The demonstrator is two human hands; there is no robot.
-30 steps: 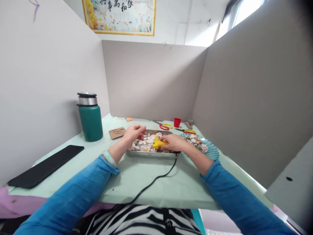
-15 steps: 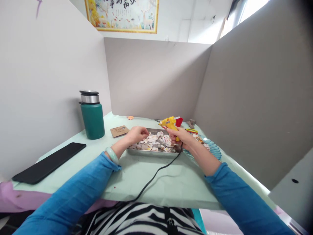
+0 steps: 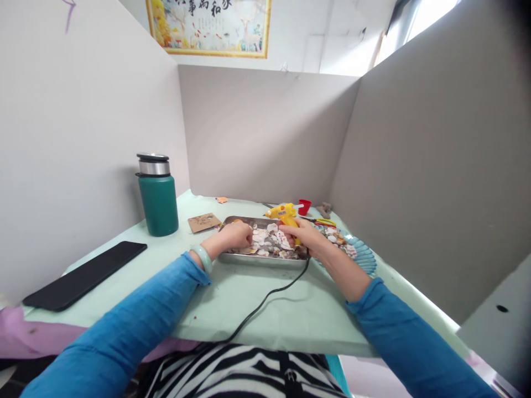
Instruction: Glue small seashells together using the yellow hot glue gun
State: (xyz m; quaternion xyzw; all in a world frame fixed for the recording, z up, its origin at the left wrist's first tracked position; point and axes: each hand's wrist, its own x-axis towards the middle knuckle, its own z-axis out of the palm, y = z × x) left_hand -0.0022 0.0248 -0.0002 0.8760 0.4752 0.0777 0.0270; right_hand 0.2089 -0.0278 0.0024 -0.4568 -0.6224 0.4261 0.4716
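A yellow hot glue gun is gripped in my right hand, its nozzle pointing left over a metal tray. From its handle a black cord runs down across the cloth to the table's front edge. Many white and grey seashells fill the tray. My left hand reaches over the tray's left part, fingers curled down among the shells. Whether a shell is between those fingertips is hidden.
Right of the tray sits a blue ribbed plate with small shells. Behind are yellow-handled scissors and a red cup. At left stand a green bottle, a brown card and a long black flat object. Grey partitions enclose the table.
My left hand has moved slightly right and lower into the tray, its fingers curling down. My right hand has lowered the glue gun a little and shifted it slightly left.
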